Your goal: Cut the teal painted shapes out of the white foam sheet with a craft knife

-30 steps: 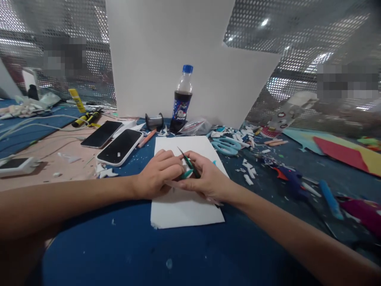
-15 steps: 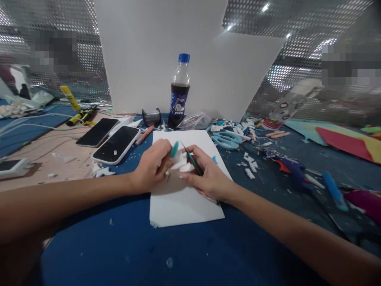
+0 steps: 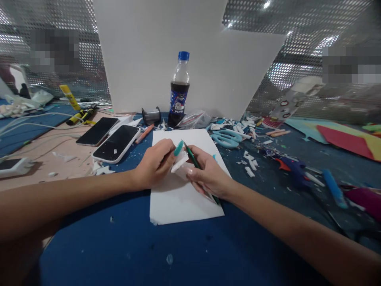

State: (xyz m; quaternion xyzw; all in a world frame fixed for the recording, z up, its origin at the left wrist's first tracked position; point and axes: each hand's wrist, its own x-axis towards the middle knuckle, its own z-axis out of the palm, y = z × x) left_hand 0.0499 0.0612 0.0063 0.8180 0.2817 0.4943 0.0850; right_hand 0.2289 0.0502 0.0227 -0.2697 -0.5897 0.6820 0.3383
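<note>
Above a sheet of white paper, my left hand is closed, its thumb and fingers pinching a small white piece. A teal oval bit shows at those fingertips; whether it is joined to the white piece I cannot tell. My right hand is wrapped around a slim green tool with a thin pointed tip, slanting up to the left. Its tip is close beside the teal bit, and the right thumb is near the white piece's lower side. Fingers hide part of both.
Behind the paper stand a Pepsi bottle and a wire spool. Light-blue scissors and white scraps lie to the right, near a glue gun. Two phones rest on the left.
The white piece and the teal bit have turned in my left fingers, with the teal bit shifted slightly right. My right hand has tilted, and more of the tool's rear end shows.
</note>
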